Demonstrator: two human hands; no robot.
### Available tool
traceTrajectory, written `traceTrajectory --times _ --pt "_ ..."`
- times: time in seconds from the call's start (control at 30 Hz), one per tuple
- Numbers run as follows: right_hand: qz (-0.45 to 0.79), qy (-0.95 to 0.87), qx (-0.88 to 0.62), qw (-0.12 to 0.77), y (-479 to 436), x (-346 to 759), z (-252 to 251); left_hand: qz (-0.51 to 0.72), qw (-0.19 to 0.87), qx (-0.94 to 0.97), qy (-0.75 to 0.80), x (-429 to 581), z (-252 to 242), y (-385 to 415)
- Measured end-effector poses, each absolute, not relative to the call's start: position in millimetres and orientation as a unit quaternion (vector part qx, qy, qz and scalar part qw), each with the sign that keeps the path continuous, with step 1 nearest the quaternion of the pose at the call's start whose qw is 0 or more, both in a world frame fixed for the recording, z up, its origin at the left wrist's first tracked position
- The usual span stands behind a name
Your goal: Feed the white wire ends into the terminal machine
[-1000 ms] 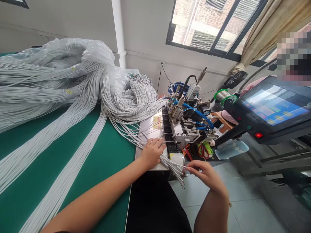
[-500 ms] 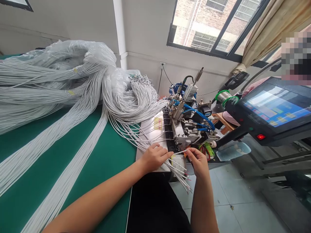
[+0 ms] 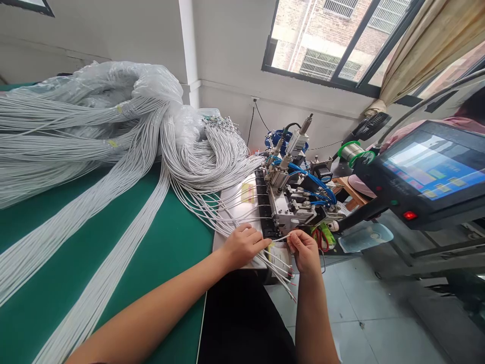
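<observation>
My left hand (image 3: 242, 246) rests on the metal plate (image 3: 235, 205) at the front of a small machine (image 3: 291, 202), its fingers curled and pinching a thin white wire (image 3: 279, 237). My right hand (image 3: 305, 250) pinches the same wire's free end just right of the black slotted fixture (image 3: 265, 212). Several white wires lie across the plate into the fixture slots. A loose fan of wire ends (image 3: 282, 275) hangs off the plate's front edge below both hands.
Big bundles of white wires (image 3: 94, 151) and a clear plastic bag (image 3: 113, 81) cover the green table (image 3: 166, 253). A touchscreen panel (image 3: 432, 172) stands at the right, with a solder spool (image 3: 350, 150) and red-handled scissors (image 3: 320, 237) by the machine. Bare floor lies below right.
My right hand has risen from the hanging wire ends to the fixture's front, drawing one wire up with it. My left hand has shifted slightly toward it. The camera has tilted a little.
</observation>
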State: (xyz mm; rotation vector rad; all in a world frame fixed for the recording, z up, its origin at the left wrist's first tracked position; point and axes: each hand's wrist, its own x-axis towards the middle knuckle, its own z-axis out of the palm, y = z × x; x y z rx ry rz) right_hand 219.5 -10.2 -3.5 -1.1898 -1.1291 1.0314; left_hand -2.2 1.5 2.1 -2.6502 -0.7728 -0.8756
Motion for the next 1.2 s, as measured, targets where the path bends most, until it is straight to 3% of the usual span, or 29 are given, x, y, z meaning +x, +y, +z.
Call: traceTrajectory --times 0.17,0.4,0.53,0.8,1.0,1.2 --pt "0.433 -0.491 -0.514 0.555 -10.0 226.2 -4.7 -0.289 0.118 -0.908 -0.280 -2.5 4.0 1.1" --pt "0.266 -0.623 -0.606 0.417 -6.8 231.6 3.4 -0.299 0.114 -0.897 -0.306 -2.5 2.4 1.2" --pt "0.234 -0.662 -0.603 0.378 -1.3 233.0 2.3 -0.290 0.104 -0.890 -0.335 -2.1 1.8 0.9" --pt "0.342 -0.643 -0.547 0.412 9.0 238.6 -14.0 -0.275 0.087 -0.875 -0.390 -0.6 2.8 -0.6" --pt "0.470 -0.514 -0.542 0.470 12.2 231.1 -23.7 -0.258 0.068 -0.872 -0.410 -0.8 2.7 -1.1" --pt "0.491 -0.471 -0.549 0.485 12.0 227.3 -28.8 -0.259 0.068 -0.872 -0.409 -1.6 2.9 -0.5"
